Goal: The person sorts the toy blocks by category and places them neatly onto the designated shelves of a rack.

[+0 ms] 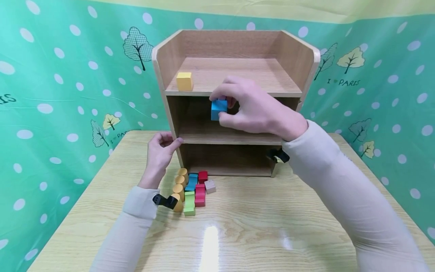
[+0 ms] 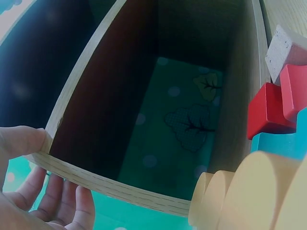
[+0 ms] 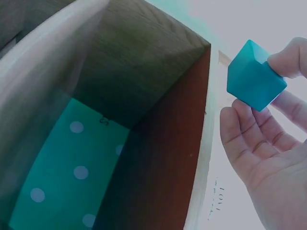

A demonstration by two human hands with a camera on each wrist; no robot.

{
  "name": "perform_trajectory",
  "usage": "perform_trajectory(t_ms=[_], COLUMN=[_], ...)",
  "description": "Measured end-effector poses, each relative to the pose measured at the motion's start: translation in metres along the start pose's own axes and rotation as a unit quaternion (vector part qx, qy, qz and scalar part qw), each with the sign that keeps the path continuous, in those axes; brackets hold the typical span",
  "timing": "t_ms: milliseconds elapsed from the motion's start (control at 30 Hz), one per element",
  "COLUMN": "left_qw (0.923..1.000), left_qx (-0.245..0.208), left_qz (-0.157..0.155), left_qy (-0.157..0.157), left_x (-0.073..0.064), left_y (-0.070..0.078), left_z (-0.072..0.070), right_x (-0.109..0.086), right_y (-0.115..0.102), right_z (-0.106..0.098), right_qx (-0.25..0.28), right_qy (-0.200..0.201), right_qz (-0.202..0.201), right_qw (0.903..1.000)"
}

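Observation:
A blue cube (image 1: 219, 110) is pinched between the thumb and fingers of my right hand (image 1: 249, 105), in front of the shelf's middle compartment. In the right wrist view the cube (image 3: 255, 75) shows beside the outer edge of the board. My left hand (image 1: 159, 155) grips the left side panel of the wooden shelf (image 1: 224, 92). Its thumb (image 2: 24, 140) presses on the front edge, while the other fingers lie along the outside. On the top board, near its left front corner, sits a yellow cube (image 1: 184, 81).
Close by the shelf's lower left front lie yellow round blocks (image 1: 178, 189), blue blocks (image 1: 192, 182), a red cube (image 1: 202, 176), a pink-red block (image 1: 200, 195), a green block (image 1: 189, 203) and a pale block (image 1: 210, 186). A patterned curtain (image 1: 68, 75) hangs behind the table (image 1: 258, 226).

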State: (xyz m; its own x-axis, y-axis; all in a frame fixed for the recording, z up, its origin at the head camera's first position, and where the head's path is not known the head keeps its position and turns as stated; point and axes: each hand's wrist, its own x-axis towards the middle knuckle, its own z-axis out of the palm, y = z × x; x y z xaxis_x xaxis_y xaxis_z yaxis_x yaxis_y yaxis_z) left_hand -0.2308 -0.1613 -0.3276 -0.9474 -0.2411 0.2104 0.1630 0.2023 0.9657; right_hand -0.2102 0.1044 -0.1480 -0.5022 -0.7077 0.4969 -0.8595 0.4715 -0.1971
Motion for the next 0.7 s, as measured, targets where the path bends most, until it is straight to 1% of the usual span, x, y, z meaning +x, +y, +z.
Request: perform_trajectory(t_ms=[167,267,333,433,567,700], left_qw=[1.0,1.0,1.0,1.0,1.0,0.9999], left_qx=[0.0,0.003,0.005,0.004,0.003,0.006], left_qz=[-0.001,-0.004,-0.005,-0.004,-0.001,-0.003], left_qy=[-0.001,-0.003,-0.004,-0.006,-0.007,-0.008], left_x=[0.0,-0.001,-0.001,0.0,0.0,0.0], left_y=[0.0,0.001,0.001,0.001,0.001,0.001], left_z=[0.0,0.0,0.001,0.001,0.001,0.0], right_x=[0.01,0.014,0.017,0.021,0.027,0.035], right_y=[0.004,0.007,0.01,0.014,0.018,0.019], right_z=[-0.004,-0.007,-0.008,-0.011,-0.014,-0.015], right_qx=[-0.001,0.004,0.011,0.011,0.001,-0.011], right_qy=[0.012,0.019,0.023,0.025,0.026,0.017], right_qz=[-0.01,-0.004,0.003,0.027,0.055,0.071], right_qw=[0.9999,0.9998,0.9997,0.9993,0.9981,0.9973])
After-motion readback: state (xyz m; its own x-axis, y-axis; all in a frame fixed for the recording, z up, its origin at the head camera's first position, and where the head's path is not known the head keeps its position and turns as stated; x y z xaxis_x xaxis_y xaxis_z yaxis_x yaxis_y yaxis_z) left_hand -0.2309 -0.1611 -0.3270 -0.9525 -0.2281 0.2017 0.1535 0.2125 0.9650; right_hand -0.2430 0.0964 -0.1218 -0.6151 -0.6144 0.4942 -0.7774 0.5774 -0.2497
